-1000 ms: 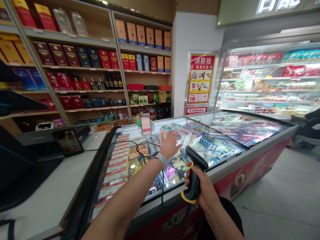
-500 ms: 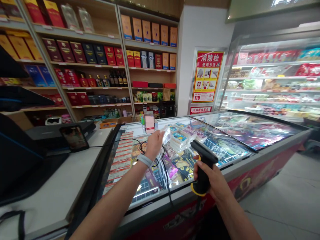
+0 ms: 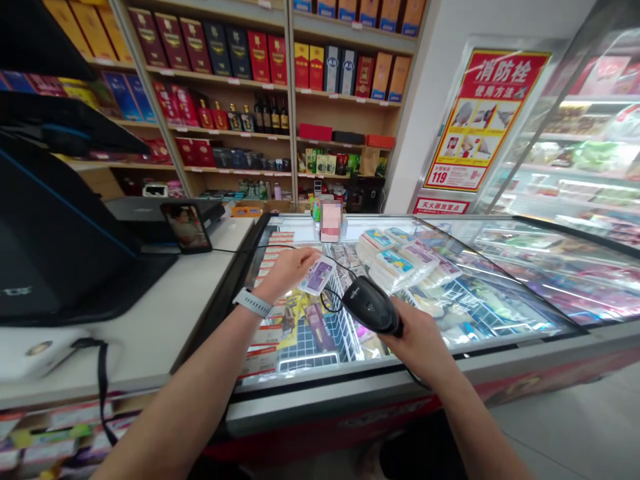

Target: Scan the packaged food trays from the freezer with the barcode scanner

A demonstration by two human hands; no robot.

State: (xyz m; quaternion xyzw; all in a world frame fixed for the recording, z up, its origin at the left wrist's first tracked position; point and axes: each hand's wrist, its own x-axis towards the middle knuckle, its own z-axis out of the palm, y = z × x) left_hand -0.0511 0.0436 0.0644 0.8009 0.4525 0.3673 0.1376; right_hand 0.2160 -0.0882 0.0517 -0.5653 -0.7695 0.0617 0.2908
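My left hand [image 3: 290, 272], with a grey watch on its wrist, pinches the edge of a clear package with a purple and white label [image 3: 319, 275] above the glass-topped freezer [image 3: 425, 390]. My right hand [image 3: 420, 337] is wrapped round the handle of a black barcode scanner [image 3: 371, 305], whose head points left toward the package. A black cable [image 3: 270, 247] runs across the freezer top. White packs with blue and purple labels [image 3: 395, 263] lie in a group to the right of the package. A phone with a pink screen [image 3: 330, 221] stands upright at the freezer's back edge.
On the left, a counter [image 3: 175, 300] bears a dark monitor [image 3: 55, 233] and a propped phone [image 3: 187, 227]. Shelves of boxes and bottles [image 3: 270, 113] stand behind. A red and yellow poster [image 3: 487, 120] hangs on the wall, with a refrigerated display [image 3: 590, 153] to its right.
The view has shifted. The package has turned so its purple label shows. The scanner has moved closer to it, and its head has swung to point left.
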